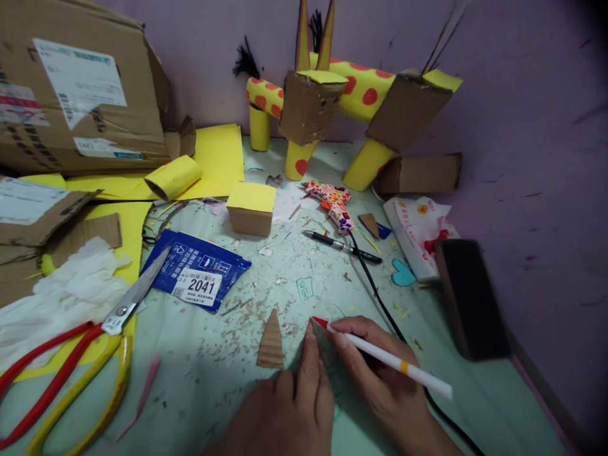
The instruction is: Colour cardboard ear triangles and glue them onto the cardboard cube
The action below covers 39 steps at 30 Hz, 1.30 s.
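My right hand (396, 386) grips a white felt-tip pen (403, 364) with an orange ring and a red tip. That tip points down at the tabletop, right by the index fingertip of my left hand (297, 405). My left index finger lies stretched out and pressed down, the other fingers partly bent beside it. Whatever lies under that finger is mostly hidden. Just left of it rests a small pointed piece of corrugated cardboard (271, 342). Farther back stands a small cardboard box (251, 218) with a yellow top.
Large scissors (121, 310) lie open at left beside a blue packet (190, 269). A flower-patterned glue gun (332, 202), its black cord, a pen (327, 239) and a phone (472, 297) are at right. Spotted cardboard animals (311, 104) stand behind, near a large carton (80, 95).
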Tool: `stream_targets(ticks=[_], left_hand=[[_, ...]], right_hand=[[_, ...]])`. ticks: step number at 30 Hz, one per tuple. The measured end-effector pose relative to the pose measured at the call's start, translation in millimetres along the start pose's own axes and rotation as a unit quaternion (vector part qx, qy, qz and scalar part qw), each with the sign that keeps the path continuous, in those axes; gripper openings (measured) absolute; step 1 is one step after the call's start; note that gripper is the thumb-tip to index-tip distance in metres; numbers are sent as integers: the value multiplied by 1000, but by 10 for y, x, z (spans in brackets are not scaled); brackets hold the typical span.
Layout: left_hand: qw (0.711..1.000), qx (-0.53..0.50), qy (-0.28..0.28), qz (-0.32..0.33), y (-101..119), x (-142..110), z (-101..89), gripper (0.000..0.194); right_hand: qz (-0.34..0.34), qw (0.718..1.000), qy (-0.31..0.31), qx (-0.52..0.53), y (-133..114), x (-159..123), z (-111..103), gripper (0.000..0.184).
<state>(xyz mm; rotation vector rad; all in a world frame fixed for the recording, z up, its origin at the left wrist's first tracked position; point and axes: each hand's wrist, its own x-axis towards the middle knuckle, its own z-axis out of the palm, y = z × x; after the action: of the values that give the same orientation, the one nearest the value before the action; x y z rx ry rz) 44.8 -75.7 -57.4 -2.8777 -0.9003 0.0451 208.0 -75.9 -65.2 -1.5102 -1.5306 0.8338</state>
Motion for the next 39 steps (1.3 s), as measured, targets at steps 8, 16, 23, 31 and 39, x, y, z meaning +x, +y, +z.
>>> stream_targets(ticks=[8, 16, 23, 31, 39], left_hand=[[1000, -5, 10, -8, -14, 11, -17, 42], [1000, -12, 0, -6, -30, 5, -22, 42], [999, -20, 41, 5, -49, 10, 33, 44], [1000, 3, 23, 3, -49, 23, -20, 44], [1000, -4, 11, -12, -48, 37, -52, 48]], right_hand=[[10, 1000, 16, 1, -12, -5, 6, 10], [41, 999, 28, -7, 39, -38, 8, 16], [10, 1000, -1, -7, -26, 17, 9, 14], [24, 1000, -2, -19, -25, 14, -1, 17], [4, 1000, 2, -27, -27, 19, 2, 14]])
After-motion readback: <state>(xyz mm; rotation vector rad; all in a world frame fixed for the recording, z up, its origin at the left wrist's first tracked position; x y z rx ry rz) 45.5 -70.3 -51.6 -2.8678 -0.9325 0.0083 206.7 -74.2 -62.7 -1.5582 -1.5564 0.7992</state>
